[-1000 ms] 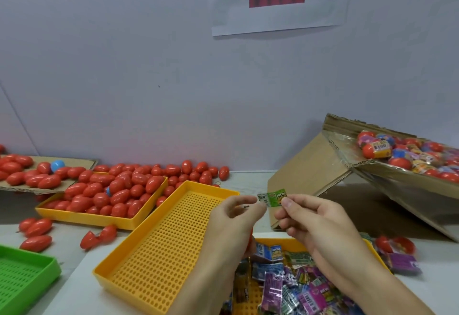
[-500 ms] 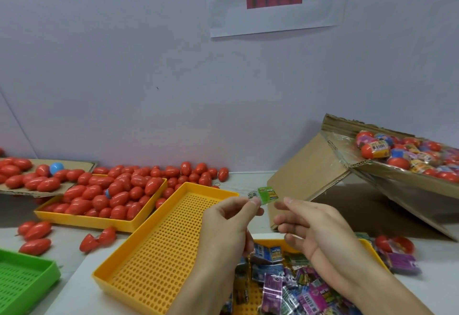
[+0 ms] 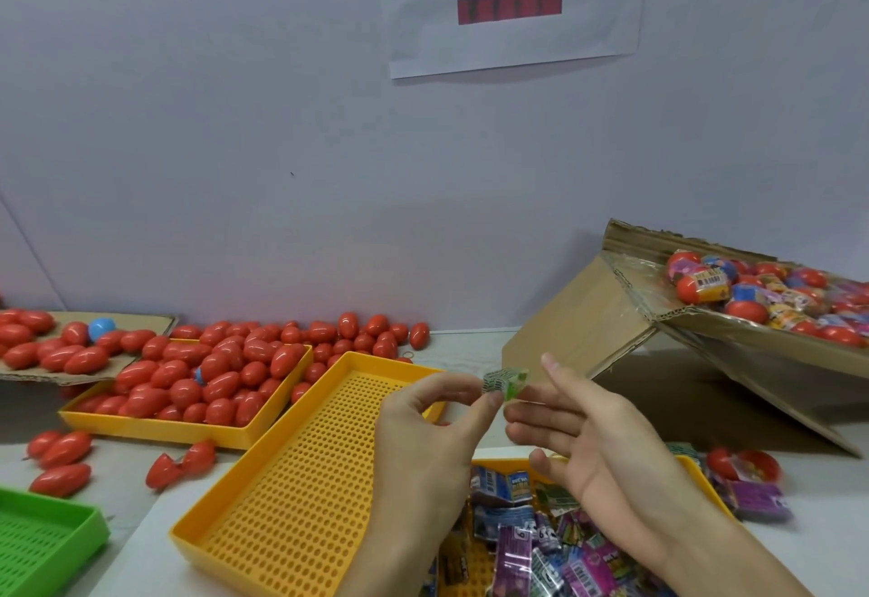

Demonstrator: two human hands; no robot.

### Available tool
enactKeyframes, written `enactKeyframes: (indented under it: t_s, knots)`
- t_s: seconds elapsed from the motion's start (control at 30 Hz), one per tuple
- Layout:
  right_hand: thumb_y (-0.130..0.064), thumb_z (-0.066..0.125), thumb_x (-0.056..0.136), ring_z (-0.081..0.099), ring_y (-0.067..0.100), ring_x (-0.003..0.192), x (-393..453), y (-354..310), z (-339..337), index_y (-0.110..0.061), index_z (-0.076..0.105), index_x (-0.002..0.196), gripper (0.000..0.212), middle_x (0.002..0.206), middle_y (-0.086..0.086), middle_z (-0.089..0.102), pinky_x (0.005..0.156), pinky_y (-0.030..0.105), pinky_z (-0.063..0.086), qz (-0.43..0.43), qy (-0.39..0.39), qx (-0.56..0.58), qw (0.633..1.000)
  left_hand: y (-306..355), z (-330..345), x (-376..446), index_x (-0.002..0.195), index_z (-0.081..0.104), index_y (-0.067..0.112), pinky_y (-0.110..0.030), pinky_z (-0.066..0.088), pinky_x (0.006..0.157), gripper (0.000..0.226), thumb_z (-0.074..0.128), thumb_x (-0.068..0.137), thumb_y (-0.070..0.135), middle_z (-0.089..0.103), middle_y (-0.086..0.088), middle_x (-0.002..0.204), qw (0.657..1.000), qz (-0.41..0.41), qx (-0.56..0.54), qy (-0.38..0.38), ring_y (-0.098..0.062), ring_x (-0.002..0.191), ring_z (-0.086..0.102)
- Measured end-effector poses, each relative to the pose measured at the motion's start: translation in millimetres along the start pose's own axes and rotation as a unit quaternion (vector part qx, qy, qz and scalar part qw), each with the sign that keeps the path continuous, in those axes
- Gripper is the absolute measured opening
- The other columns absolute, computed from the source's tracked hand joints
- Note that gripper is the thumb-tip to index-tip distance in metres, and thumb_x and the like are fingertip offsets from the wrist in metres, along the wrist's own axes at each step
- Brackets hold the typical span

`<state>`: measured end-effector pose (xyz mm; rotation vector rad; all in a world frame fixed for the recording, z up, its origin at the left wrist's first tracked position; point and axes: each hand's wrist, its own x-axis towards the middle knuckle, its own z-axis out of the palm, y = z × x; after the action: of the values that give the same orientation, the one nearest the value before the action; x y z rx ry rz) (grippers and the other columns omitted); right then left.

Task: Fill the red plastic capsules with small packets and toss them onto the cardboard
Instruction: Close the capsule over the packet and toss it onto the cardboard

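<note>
Head view: red capsules (image 3: 202,375) fill the far yellow tray (image 3: 155,425) and lie on the cardboard (image 3: 56,378); the perforated tray (image 3: 301,479) sits below your hands. Your left hand (image 3: 423,436) pinches a crinkly green packet (image 3: 505,382) between thumb and forefinger. Your right hand (image 3: 597,446) is just beside it, fingers spread, over glossy packets (image 3: 541,549).

The left hand (image 3: 423,436) pinches a small green packet (image 3: 505,382) above the empty yellow tray (image 3: 301,493). The right hand (image 3: 597,446) is spread beside it. Red capsules (image 3: 211,375) crowd another tray behind.
</note>
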<state>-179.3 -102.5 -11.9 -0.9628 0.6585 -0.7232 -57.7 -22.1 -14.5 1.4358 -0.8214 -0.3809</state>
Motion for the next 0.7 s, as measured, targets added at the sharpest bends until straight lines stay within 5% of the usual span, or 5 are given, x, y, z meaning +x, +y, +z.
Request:
enactKeyframes:
  t_s: [0.13, 0.3, 0.47, 0.7]
  knots:
    - [-0.036, 0.079, 0.063, 0.071, 0.019, 0.077, 0.0, -1.0, -0.9, -0.005, 0.078, 0.094, 0.043, 0.092, 0.015, 0.075, 0.054, 0.025, 0.051, -0.014, -0.014, -0.016, 1.0, -0.4, -2.6, 0.8, 0.071, 0.076, 0.03, -0.019, 0.041, 0.055, 0.012, 0.083, 0.076, 0.023, 0.071, 0.015, 0.074, 0.994, 0.071, 0.077, 0.0, -0.001, 0.053, 0.053]
    - [-0.006, 0.074, 0.081, 0.073, 0.02, 0.079, 1.2, 1.1, -4.5, -0.007, 0.073, 0.107, 0.025, 0.094, 0.017, 0.076, 0.056, 0.025, 0.053, -0.032, -0.011, -0.038, 0.999, -2.5, -1.8, 1.2, 0.075, 0.076, 0.031, -0.013, 0.044, 0.065, 0.014, 0.082, 0.079, 0.019, 0.071, 0.021, 0.077, 0.988, 0.102, 0.117, -0.002, 0.0, 0.08, 0.064]
    - [0.0, 0.069, 0.087, 0.074, 0.019, 0.081, -0.4, 4.3, -3.8, -0.015, 0.072, 0.105, 0.023, 0.088, 0.008, 0.077, 0.065, 0.026, 0.053, -0.082, -0.003, -0.127, 0.989, -3.6, -3.5, 1.4, 0.078, 0.076, 0.032, -0.014, 0.041, 0.053, 0.024, 0.077, 0.082, 0.009, 0.071, 0.021, 0.08, 0.99, 0.076, 0.119, -0.021, 0.003, 0.053, 0.052]
    - [0.002, 0.068, 0.088, 0.074, 0.009, 0.076, 1.1, 5.8, -4.0, -0.023, 0.067, 0.104, 0.03, 0.083, -0.006, 0.077, 0.06, 0.014, 0.053, -0.187, 0.049, -0.21, 0.958, 0.5, -2.8, 0.8, 0.095, 0.071, 0.026, -0.022, 0.042, 0.041, 0.024, 0.062, 0.091, 0.004, 0.074, 0.006, 0.091, 0.994, -0.077, 0.025, -0.07, -0.008, 0.037, 0.048]
